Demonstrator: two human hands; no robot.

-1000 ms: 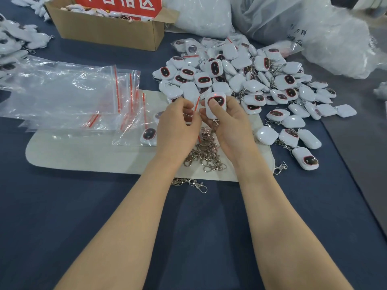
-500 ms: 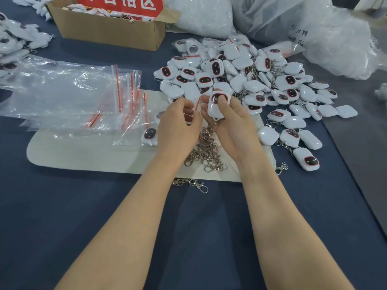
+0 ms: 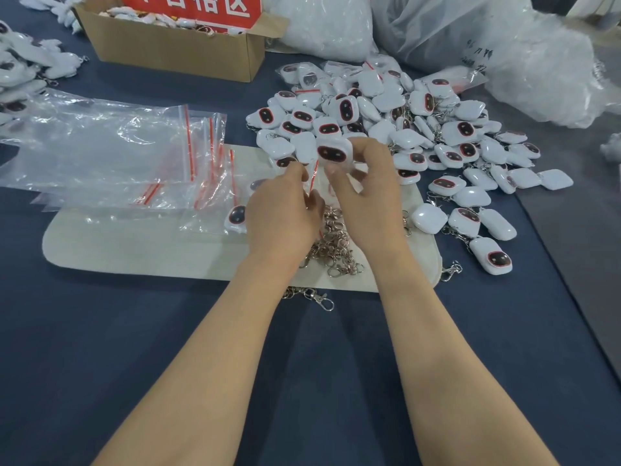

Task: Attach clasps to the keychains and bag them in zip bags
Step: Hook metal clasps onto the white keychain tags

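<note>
My right hand [image 3: 364,190] grips a white keychain [image 3: 332,153] with a dark red-rimmed face, lifted over the beige mat [image 3: 134,247]. My left hand [image 3: 284,213] pinches a small clear zip bag [image 3: 312,176] with a red strip just left of the keychain. Below both hands lies a pile of metal clasps [image 3: 336,243]. A large heap of white keychains [image 3: 420,136] spreads to the right and behind. Loose zip bags [image 3: 117,156] lie to the left. One keychain [image 3: 237,218] sits inside a bag on the mat.
A cardboard box [image 3: 174,52] with a red sign stands at the back. Big plastic sacks [image 3: 487,45] fill the back right. More bagged keychains [image 3: 23,72] lie at the far left. A single clasp [image 3: 312,295] lies off the mat on the blue tablecloth [image 3: 100,348].
My right hand has turned the keychain from upright to sideways and raised it slightly. My left hand's fingers have shifted on the zip bag's mouth.
</note>
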